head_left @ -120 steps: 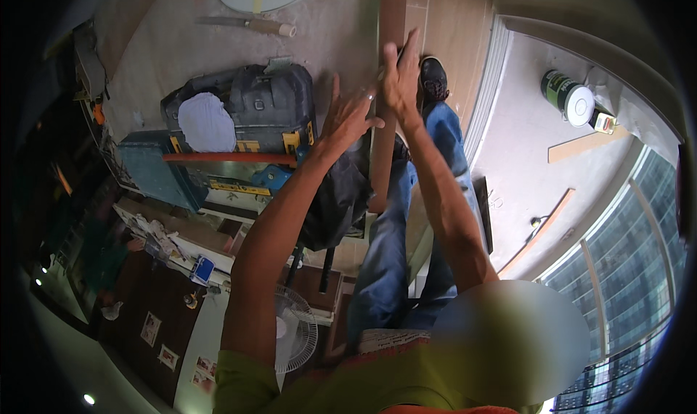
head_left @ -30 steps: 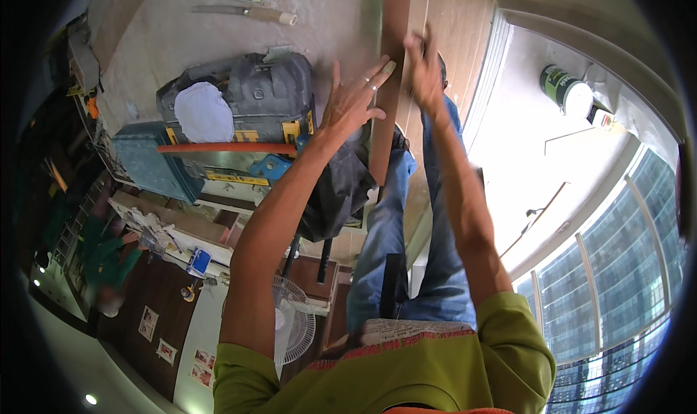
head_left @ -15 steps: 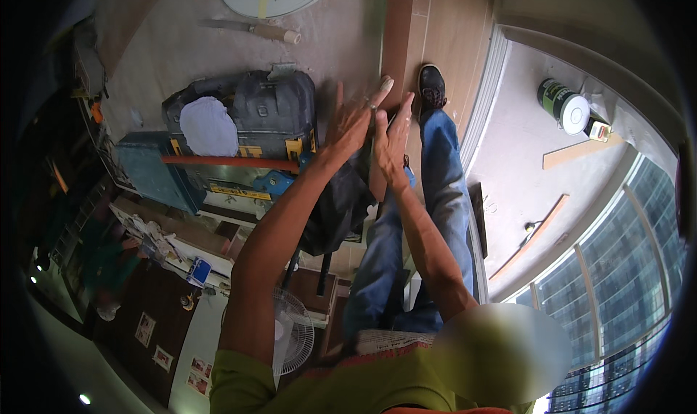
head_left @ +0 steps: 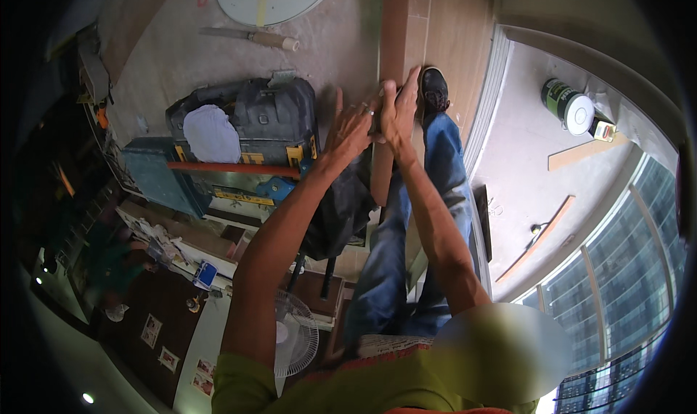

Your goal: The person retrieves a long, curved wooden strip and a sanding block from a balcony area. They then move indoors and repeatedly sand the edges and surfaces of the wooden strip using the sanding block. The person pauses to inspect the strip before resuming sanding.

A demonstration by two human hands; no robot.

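My left hand (head_left: 350,132) hovers left of a long reddish-brown wooden strip (head_left: 394,37), one finger pointing away and the others toward my right hand. Over the strip is my right hand (head_left: 398,115), its fingers stretched out and held close together. The two hands nearly meet, and I cannot tell whether they touch. A small dark patch shows between them, too unclear to name. Neither hand visibly grips anything. Beyond the fingers of my right hand stands my dark shoe (head_left: 435,87).
To the left lie a black tool case (head_left: 272,113) with a pale round cloth-like thing (head_left: 212,134) and an orange-red bar (head_left: 232,169). A handsaw (head_left: 270,39) and white ring (head_left: 229,0) are farther off. A fan (head_left: 295,334) stands near; a paint can (head_left: 568,105) is at right.
My right hand has moved slightly up and outward, its fingers now reaching farther over the strip. My left hand's fingers have drawn back from across the strip.
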